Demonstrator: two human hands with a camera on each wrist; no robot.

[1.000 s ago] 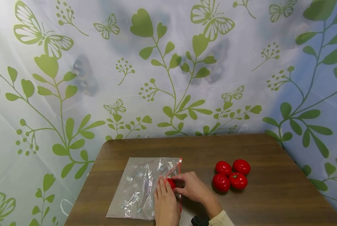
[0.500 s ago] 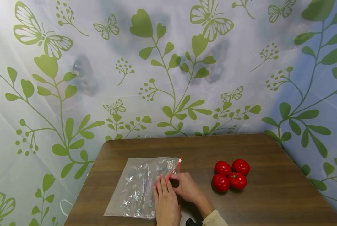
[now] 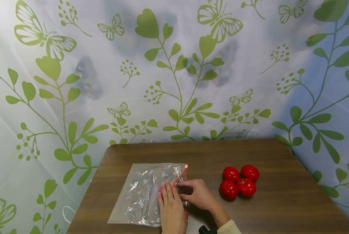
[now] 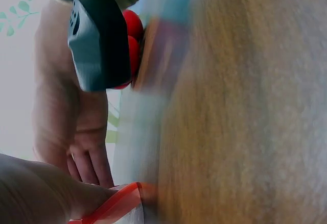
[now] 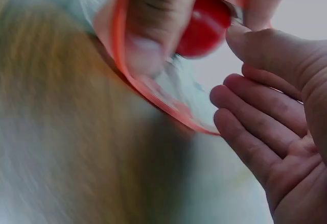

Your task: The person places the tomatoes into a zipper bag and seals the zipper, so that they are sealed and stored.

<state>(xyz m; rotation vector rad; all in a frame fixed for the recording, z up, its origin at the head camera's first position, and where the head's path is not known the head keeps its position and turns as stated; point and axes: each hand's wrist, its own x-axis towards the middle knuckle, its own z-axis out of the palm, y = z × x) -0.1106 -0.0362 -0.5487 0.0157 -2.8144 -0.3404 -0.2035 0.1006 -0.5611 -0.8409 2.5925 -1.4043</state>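
A clear zip bag (image 3: 136, 198) with a red-edged mouth and a small floral print lies on the table's left half. My left hand (image 3: 172, 208) lies over its mouth and holds it, the thumb (image 5: 145, 50) at the red edge (image 5: 120, 35). Just inside the mouth sits a shiny red tomato (image 5: 207, 27), mostly covered by the left hand in the head view. My right hand (image 3: 199, 195) is at the mouth, its fingers (image 5: 250, 127) loosely bent and grasping nothing. Its thumb tip is close beside the tomato and the bag's edge.
Several red tomatoes (image 3: 240, 182) stand grouped on the brown wooden table (image 3: 279, 208), right of the hands. One shows a green stem. A white curtain (image 3: 174, 65) with green leaves and butterflies hangs behind the table. A dark wrist device (image 4: 99, 43) sits on the right wrist.
The tomato at the bag's mouth has gone further in, leftward under the left hand. My right hand pushed in after it, then drew back slightly to the right and let go.
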